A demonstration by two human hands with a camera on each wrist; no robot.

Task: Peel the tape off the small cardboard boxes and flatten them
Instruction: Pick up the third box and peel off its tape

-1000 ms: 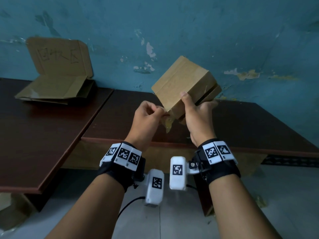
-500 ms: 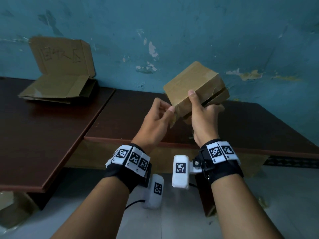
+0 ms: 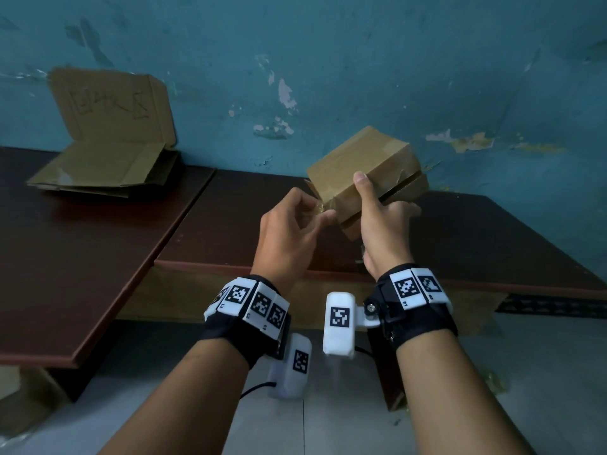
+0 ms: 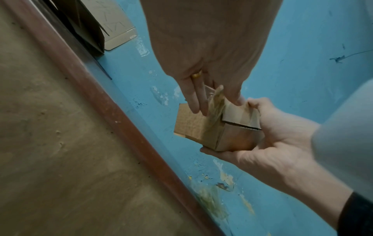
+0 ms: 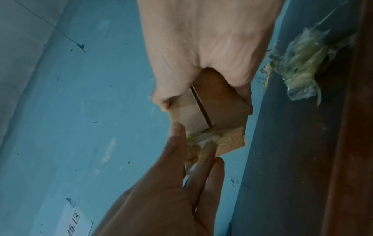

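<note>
Surroundings: flattened cardboard point(image 3: 101, 159) is stacked on the left dark counter point(image 3: 65, 244), one sheet propped against the peeling blue wall point(image 3: 361, 60); crumpled tape scraps point(image 5: 302, 63) are seen stuck by the counter edge in the right wrist view.
Obstruction: nothing is seen between the hands and the box.
Writing: handwritten characters are marked on the propped sheet, too faint to be read; square coded markers are worn on both wristbands point(image 3: 249, 302).
Box: the small cardboard box point(image 3: 358, 159) is held in the air above the right counter point(image 3: 476, 238), tilted, a slit showing along its side.
Right hand point(image 3: 382, 231): the box is gripped from below, thumb laid up its near face, fingers wrapped around the far side.
Left hand point(image 3: 289, 234): a strip of clear tape point(image 4: 216, 103) at the box's near corner is pinched between thumb and fingers point(image 4: 196, 99).
</note>
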